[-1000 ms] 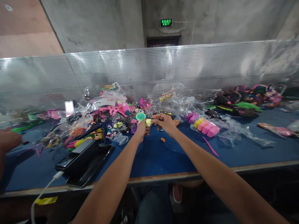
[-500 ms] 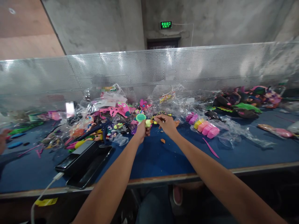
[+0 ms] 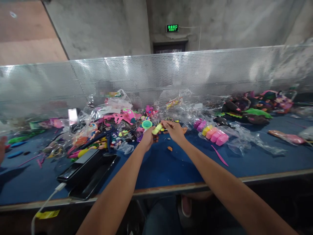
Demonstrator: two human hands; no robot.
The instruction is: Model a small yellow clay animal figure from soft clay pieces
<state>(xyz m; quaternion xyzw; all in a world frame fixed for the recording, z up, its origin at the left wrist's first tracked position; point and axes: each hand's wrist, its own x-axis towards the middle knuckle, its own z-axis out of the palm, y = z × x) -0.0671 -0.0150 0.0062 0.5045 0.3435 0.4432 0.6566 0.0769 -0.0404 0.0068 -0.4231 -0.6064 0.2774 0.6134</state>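
Above the middle of the blue table, my left hand [image 3: 147, 138] is closed around a small pale-yellow piece of modelling clay [image 3: 156, 129]. My right hand [image 3: 173, 129] comes in from the other side, its thumb and fingers pinched at the upper right end of this piece. The fingertips cover that end, so its details are hidden. Just beyond my left hand is a round green-and-teal dish [image 3: 147, 124]. A small orange clay scrap [image 3: 169, 148] lies on the table below my hands.
Left are a black device with a white cable [image 3: 80, 164] and a black tray [image 3: 96, 179]. Colourful clay figures and plastic bags [image 3: 119, 114] pile up behind. Wrapped clay blocks [image 3: 216, 135] and a pink modelling knife [image 3: 220, 155] lie right. Another person's hand [image 3: 2, 148] shows far left.
My hands have come together: my right fingers, apart from the yellow piece before, now meet its end. The yellow piece has turned and shows more of its length.
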